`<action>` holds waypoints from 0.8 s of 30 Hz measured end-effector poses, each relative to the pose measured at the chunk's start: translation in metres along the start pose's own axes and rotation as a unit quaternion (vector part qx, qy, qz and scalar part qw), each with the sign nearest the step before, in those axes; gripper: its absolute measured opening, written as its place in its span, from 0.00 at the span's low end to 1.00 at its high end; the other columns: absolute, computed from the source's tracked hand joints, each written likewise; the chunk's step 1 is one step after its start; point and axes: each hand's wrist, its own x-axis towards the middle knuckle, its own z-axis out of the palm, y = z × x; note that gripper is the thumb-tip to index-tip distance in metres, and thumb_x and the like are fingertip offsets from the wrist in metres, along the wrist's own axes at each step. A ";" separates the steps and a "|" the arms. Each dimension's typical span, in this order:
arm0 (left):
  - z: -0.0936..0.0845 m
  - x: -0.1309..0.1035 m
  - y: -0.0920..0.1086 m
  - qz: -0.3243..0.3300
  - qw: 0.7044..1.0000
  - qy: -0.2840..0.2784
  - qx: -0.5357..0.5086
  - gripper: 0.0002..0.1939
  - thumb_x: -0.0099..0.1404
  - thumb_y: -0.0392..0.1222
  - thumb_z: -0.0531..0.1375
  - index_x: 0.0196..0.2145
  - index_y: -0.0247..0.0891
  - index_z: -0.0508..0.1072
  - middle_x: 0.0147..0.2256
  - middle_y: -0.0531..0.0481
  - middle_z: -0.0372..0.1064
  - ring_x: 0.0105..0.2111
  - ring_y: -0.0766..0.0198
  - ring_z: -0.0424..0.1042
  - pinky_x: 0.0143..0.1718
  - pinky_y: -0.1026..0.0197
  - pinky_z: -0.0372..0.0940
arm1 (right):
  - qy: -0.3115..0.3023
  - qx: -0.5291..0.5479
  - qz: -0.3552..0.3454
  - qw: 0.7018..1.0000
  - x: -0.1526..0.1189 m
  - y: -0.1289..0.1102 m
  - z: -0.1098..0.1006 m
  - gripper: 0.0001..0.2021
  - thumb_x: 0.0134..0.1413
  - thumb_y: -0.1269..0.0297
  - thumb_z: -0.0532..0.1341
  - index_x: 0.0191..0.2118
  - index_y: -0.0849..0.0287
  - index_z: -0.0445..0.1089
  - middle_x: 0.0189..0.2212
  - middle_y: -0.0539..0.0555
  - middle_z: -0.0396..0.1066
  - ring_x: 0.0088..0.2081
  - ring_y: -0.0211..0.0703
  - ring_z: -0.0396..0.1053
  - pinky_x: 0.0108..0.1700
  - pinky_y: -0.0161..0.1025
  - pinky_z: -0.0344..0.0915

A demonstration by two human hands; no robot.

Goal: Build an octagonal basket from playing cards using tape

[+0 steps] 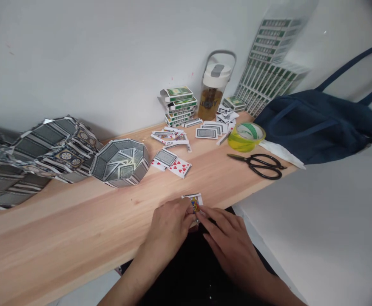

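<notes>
Near the front edge of the wooden table, a playing card (195,205) with a coloured court figure lies between my two hands, its far edge bent up. My left hand (172,219) grips its left side, fingers curled and thumb pressed in close. From the right, my right hand (226,233) reaches over with its fingertips pressed on the card's right side. Beyond them are a red-hearts card (180,167) and a face-down card (166,157) overlapping it. Several folded cards (169,138) form a loose pile farther back.
At left stand containers built from folded cards (122,163). Toward the back are stacked card boxes (180,106), a drink bottle (213,91) and face-down cards (206,133). On the right are yellow tape (245,143), black scissors (264,165), a blue bag (319,123) and wrapped card packs (268,76).
</notes>
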 end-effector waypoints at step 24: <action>0.005 -0.025 -0.013 0.081 0.985 0.056 -0.143 0.08 0.68 0.34 0.53 0.30 0.38 0.68 0.32 0.50 0.68 0.34 0.63 0.67 0.36 0.62 0.62 | -0.037 -0.021 0.002 0.999 -0.009 0.006 0.001 0.24 0.61 0.72 0.53 0.62 0.56 0.59 0.62 0.54 0.62 0.63 0.46 0.55 0.56 0.49 0.53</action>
